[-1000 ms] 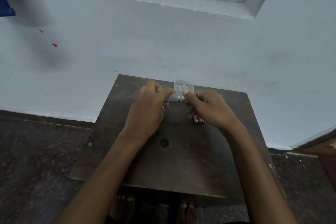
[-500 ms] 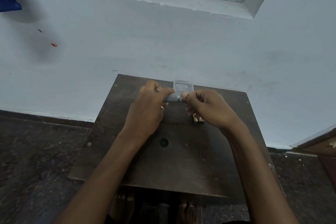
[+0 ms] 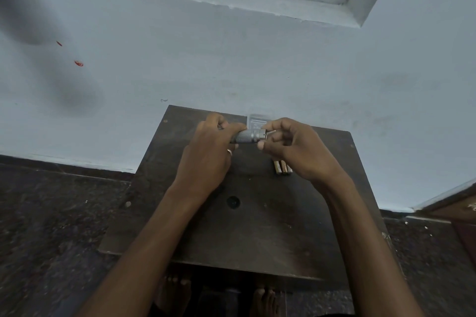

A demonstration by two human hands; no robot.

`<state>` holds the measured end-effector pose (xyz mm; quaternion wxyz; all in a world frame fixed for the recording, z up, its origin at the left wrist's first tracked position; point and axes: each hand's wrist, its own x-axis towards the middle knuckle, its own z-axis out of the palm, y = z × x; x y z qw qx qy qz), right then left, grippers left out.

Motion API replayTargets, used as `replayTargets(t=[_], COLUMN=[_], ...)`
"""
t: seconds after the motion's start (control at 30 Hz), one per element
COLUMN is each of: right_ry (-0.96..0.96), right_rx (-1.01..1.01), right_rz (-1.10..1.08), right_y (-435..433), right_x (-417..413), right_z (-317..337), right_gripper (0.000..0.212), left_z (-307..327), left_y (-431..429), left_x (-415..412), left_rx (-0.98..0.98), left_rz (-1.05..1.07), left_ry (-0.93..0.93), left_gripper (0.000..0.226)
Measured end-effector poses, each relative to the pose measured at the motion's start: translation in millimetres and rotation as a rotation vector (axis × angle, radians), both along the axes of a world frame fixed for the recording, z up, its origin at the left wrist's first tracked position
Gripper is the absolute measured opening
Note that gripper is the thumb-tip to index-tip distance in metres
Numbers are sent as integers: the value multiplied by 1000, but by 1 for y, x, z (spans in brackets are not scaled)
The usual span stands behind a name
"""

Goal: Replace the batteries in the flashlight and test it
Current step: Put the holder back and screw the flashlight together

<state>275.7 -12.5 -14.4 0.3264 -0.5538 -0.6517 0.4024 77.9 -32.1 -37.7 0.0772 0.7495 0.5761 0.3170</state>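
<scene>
A small silver flashlight [image 3: 249,136] with a knurled body lies level above the far part of the dark wooden table [image 3: 257,234]. My left hand [image 3: 208,154] grips its left half, so that end is hidden. My right hand [image 3: 291,149] has its fingertips curled at the flashlight's right end, where something pale shows between them; what it is cannot be made out. Several gold-coloured batteries [image 3: 282,168] lie on the table just under my right hand. A clear plastic pack [image 3: 257,121] lies behind the flashlight at the table's far edge.
The table stands against a pale blue wall [image 3: 231,64]. A round dark hole [image 3: 233,201] sits near the table's middle. Dark speckled floor [image 3: 51,226] lies on both sides, and bare feet [image 3: 175,293] show under the near edge. A brown wooden piece [image 3: 461,208] is at the far right.
My right hand has drawn slightly right, so more of the flashlight's silver body shows between the hands. My left hand keeps its grip in the same place.
</scene>
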Motion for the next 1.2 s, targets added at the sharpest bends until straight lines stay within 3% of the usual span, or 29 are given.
replayTargets(t=[0.1, 0.37, 0.6, 1.03, 1.2], right_ry=[-59, -134, -77, -123, 26], right_rx=[33, 6, 15, 46, 21], right_rz=[-2, -19, -26, -19, -98], right_y=[-1, -3, -1, -6, -6], right_x=[1, -2, -2, -1, -7], right_z=[-1, -2, 0, 6, 5], right_gripper=[14, 52, 21, 21, 20], left_z=[0, -2, -1, 0, 0], left_y=[0, 0, 0, 1, -1], left_x=[1, 3, 2, 1, 1], left_rx=[3, 12, 11, -42, -11], left_rz=[-11, -19, -7, -78, -41], left_ry=[-7, 1, 11, 17, -19], left_gripper=[47, 49, 46, 41, 41])
